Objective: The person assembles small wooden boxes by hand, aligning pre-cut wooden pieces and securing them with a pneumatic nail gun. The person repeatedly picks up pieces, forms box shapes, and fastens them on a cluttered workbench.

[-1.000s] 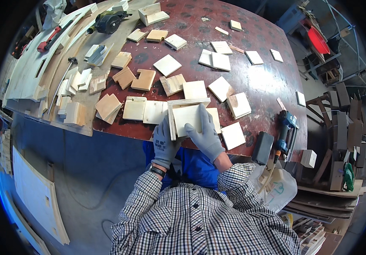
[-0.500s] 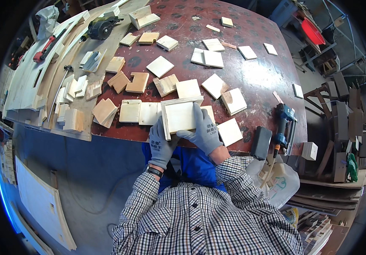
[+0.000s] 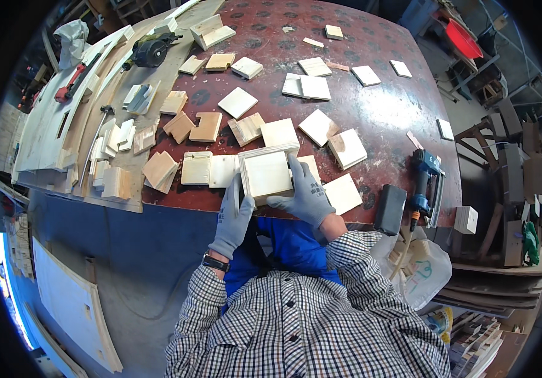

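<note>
Both of my hands wear grey gloves and are at a small pale wooden box piece (image 3: 267, 176) over the near edge of the red-brown table. It has a square flat face with raised strips along its left and far sides. My left hand (image 3: 233, 217) grips the left side, fingers along the strip and thumb near the lower corner. On the right side, my right hand (image 3: 307, 196) is closed, its thumb at the near edge and fingers at the far right corner. Just beyond lies a square wood block (image 3: 279, 133), and another board (image 3: 342, 194) is right of my right hand.
Wood blocks are scattered over the table (image 3: 371, 129). At its right edge lie a blue nail gun (image 3: 423, 183) with a hose and a dark box (image 3: 390, 210). Long boards at left carry a hammer (image 3: 104, 116) and a dark power tool (image 3: 151, 50). A plastic bag (image 3: 431, 268) hangs below right.
My left hand has slid slightly down and left along the box piece, its fingers straighter. The right hand keeps its hold. The whole view has shifted a little.
</note>
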`<state>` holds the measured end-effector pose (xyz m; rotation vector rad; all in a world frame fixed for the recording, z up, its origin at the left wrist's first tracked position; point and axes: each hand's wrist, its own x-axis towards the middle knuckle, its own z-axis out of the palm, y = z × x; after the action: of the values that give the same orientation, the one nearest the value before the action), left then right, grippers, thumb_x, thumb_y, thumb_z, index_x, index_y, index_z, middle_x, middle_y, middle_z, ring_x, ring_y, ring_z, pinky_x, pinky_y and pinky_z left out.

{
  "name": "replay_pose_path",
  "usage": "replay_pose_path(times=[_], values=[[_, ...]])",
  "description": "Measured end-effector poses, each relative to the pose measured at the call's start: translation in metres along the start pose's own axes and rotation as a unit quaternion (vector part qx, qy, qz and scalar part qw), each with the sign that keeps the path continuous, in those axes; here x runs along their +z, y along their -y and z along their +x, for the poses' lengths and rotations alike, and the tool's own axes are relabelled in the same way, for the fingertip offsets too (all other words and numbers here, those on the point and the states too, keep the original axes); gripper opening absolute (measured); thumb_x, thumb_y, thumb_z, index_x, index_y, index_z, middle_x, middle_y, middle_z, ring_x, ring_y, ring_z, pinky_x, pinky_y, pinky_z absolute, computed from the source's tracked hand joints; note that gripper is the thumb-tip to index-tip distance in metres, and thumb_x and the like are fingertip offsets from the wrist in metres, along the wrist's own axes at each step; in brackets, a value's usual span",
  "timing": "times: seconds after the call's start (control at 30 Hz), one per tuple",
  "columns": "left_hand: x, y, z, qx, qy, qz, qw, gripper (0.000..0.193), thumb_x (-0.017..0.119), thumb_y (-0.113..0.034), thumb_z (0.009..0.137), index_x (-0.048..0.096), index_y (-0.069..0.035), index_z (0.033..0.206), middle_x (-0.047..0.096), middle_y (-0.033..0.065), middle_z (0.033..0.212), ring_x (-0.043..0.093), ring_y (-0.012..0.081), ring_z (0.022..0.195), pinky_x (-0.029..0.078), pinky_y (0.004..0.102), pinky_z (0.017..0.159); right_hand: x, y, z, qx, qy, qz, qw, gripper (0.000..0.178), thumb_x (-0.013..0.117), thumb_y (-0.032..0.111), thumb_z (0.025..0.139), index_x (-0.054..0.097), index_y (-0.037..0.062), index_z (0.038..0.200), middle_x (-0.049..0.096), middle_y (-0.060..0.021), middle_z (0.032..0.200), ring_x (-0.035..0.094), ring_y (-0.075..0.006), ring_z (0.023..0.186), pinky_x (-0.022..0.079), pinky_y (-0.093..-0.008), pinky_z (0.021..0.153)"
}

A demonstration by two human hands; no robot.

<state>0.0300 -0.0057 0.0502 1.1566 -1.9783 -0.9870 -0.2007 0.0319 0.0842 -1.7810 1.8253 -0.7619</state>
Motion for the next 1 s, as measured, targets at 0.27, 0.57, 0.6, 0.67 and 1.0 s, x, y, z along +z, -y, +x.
replay_pose_path(times=[0.27,0.57,0.6,0.67,1.0], values=[[-0.010,-0.039,0.037,-0.150,0.031,0.027,0.988,0.080,0.058,-0.053,0.106,0.039,0.007,0.156,0.058,0.0332,0.138,0.059,0.0468,0.129,0.051,0.0493,0.104,0.017,-0.023,-0.007,-0.080,-0.061,-0.076,0.992,0.101,0.066,0.067,0.094,0.035,-0.0027,0.159,0.056,-0.0253,0.141,0.062,-0.0426,0.121,0.055,-0.0490,0.101],[0.003,-0.023,0.033,-0.110,0.006,0.001,0.994,0.078,0.057,-0.050,0.108,0.036,0.008,0.156,0.055,0.0337,0.135,0.059,0.0495,0.123,0.050,0.0519,0.104,0.018,-0.022,-0.007,-0.072,-0.052,-0.079,0.993,0.101,0.057,0.072,0.096,0.035,-0.0039,0.160,0.056,-0.0283,0.141,0.060,-0.0440,0.123,0.053,-0.0517,0.103],[0.005,-0.022,0.032,-0.107,0.005,0.006,0.994,0.078,0.056,-0.049,0.108,0.036,0.008,0.156,0.055,0.0335,0.135,0.059,0.0495,0.123,0.050,0.0521,0.104,0.017,-0.021,-0.007,-0.068,-0.044,-0.076,0.994,0.102,0.057,0.073,0.096,0.035,-0.0039,0.160,0.055,-0.0288,0.141,0.060,-0.0446,0.124,0.053,-0.0520,0.104],[0.006,-0.022,0.031,-0.113,-0.004,0.013,0.993,0.078,0.057,-0.049,0.108,0.036,0.009,0.156,0.055,0.0336,0.135,0.059,0.0497,0.123,0.050,0.0523,0.104,0.017,-0.022,-0.006,-0.075,-0.046,-0.077,0.993,0.102,0.056,0.074,0.096,0.035,-0.0035,0.160,0.056,-0.0278,0.140,0.060,-0.0446,0.120,0.053,-0.0521,0.102],[0.005,-0.024,0.033,-0.124,0.005,0.004,0.992,0.082,0.056,-0.051,0.108,0.035,0.012,0.155,0.054,0.0348,0.137,0.056,0.0502,0.128,0.047,0.0537,0.108,0.006,-0.024,-0.002,-0.074,-0.020,-0.049,0.996,0.104,0.056,0.074,0.096,0.031,-0.0020,0.162,0.058,-0.0246,0.133,0.063,-0.0429,0.113,0.054,-0.0518,0.097]])
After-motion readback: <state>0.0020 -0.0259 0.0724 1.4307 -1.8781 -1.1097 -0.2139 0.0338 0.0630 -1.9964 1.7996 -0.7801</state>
